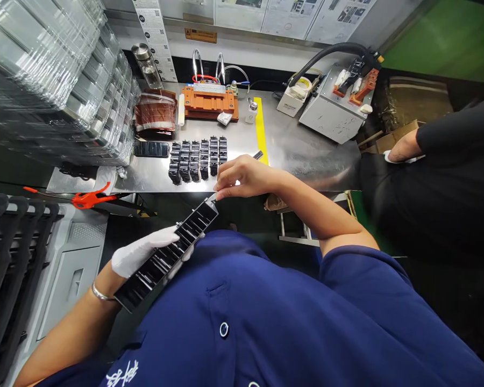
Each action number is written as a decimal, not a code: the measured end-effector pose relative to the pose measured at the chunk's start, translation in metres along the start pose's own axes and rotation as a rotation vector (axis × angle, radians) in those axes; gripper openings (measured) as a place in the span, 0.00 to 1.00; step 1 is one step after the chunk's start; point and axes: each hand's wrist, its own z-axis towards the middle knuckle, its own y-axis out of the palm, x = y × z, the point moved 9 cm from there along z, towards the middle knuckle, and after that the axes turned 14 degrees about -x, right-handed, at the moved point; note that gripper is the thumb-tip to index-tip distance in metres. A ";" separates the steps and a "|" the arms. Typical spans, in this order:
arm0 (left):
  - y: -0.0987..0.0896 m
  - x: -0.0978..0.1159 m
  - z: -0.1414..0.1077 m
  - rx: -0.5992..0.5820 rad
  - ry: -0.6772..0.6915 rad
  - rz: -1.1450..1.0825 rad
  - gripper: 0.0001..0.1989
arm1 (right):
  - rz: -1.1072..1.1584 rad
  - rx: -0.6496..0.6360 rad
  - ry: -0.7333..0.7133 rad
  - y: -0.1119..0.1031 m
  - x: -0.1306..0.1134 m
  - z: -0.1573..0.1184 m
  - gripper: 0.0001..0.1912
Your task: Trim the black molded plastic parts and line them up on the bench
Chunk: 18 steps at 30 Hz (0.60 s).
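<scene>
My left hand, in a white glove, is closed around a long black plastic part with thin ribs across its open face. The part is tilted, its far end pointing up and right over the gap before the bench. My bare right hand pinches a slim, pen-like tool, its dark back end showing above the knuckles. A flat, pale metallic tip comes out below the fingers and meets the far end of the black part. Several short black ribbed parts stand in a row on the bench just beyond.
The metal bench holds an orange fixture, a phone, a small bottle and a grey machine with a black hose. Wrapped trays tower at left, near a red air gun. Another person is at right.
</scene>
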 end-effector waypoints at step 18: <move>0.008 0.003 0.007 0.088 0.019 0.139 0.26 | -0.051 -0.071 -0.029 0.008 -0.001 -0.008 0.18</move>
